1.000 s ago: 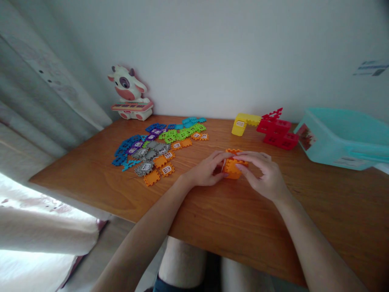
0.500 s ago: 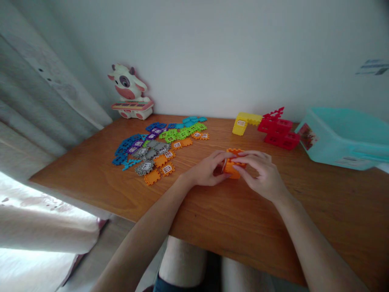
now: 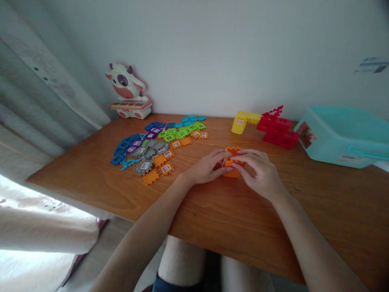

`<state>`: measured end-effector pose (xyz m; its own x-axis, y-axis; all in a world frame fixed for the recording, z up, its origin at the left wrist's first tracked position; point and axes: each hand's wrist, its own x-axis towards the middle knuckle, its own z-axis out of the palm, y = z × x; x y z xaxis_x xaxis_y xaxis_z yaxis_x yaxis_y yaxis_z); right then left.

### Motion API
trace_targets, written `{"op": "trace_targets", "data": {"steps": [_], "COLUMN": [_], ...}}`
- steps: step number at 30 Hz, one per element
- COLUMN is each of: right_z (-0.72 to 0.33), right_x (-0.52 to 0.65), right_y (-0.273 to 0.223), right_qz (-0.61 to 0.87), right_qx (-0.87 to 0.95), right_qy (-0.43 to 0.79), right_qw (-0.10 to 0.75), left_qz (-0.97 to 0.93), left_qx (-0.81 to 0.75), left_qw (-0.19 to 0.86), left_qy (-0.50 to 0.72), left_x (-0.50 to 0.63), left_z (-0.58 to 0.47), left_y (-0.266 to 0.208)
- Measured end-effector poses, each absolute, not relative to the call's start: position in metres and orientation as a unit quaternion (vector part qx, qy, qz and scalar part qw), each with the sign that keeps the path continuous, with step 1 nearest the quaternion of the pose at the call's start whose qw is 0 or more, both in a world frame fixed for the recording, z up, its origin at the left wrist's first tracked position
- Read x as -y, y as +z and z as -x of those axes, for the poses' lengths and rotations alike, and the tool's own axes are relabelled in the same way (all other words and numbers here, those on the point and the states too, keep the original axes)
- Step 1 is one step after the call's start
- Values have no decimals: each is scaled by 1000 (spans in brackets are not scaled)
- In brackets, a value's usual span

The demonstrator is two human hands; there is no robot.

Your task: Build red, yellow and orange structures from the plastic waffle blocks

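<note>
Left hand [image 3: 209,167]: fingers are gripping the orange block [image 3: 232,174]
Right hand [image 3: 259,172]: fingers are pinching its top
Surface [image 3: 194,207]: yellow block [image 3: 238,126] is standing near the back edge

Smooth grained wood table [image 3: 243,227], plastic orange block [image 3: 232,173], matt wall [image 3: 200,56], cloth curtain [image 3: 39,93]

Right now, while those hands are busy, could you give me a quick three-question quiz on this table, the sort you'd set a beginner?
1. True or false: the left hand and the right hand are both touching the orange block.
2. Which is nearest the plastic tub? A: green tiles. B: yellow blocks. C: red blocks.
3. Fill in the gap: the toy cow sits behind a little ____.

Key: 1 true; 2 C; 3 keyboard.
</note>
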<state>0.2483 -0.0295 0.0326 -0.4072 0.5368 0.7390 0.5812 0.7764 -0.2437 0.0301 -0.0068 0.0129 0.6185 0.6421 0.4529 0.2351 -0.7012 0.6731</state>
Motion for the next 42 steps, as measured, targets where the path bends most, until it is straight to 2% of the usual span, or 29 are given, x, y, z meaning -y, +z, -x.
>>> {"op": "trace_targets", "data": {"steps": [6, 11, 16, 19, 22, 30, 32, 37, 42], "right_z": [-248, -261, -280, -278, -272, -265, -264, -264, -262], "right_x": [27, 26, 19, 16, 15, 15, 17, 19, 16], "right_y": [28, 32, 19, 7, 2, 1, 3, 6, 4], "right_qz": [328, 369, 455, 417, 394, 421, 419, 402, 417], "right_qx": [840, 794, 758, 722, 696, 700, 701, 681, 660], "right_qy": [-26, 26, 261, 407, 469, 404, 403, 435, 427], "right_qw": [430, 482, 388, 372, 375, 411, 412, 431, 456], "left_qz": [-863, -860, -843, -847, -851, -844, -833, -763, -760], "left_qx": [-248, -259, -283, -287, -282, -281, -283, -275, -310], "left_qw": [254, 251, 280, 270, 259, 270, 295, 432, 433], "left_qy": [359, 362, 361, 356, 359, 370, 373, 393, 372], "left_x": [4, 5, 7, 8, 8, 8, 8, 8, 8], "left_z": [-31, -30, -28, -28, -28, -28, -28, -32, -34], "left_y": [12, 11, 10, 9, 9, 9, 7, 2, 2]}}
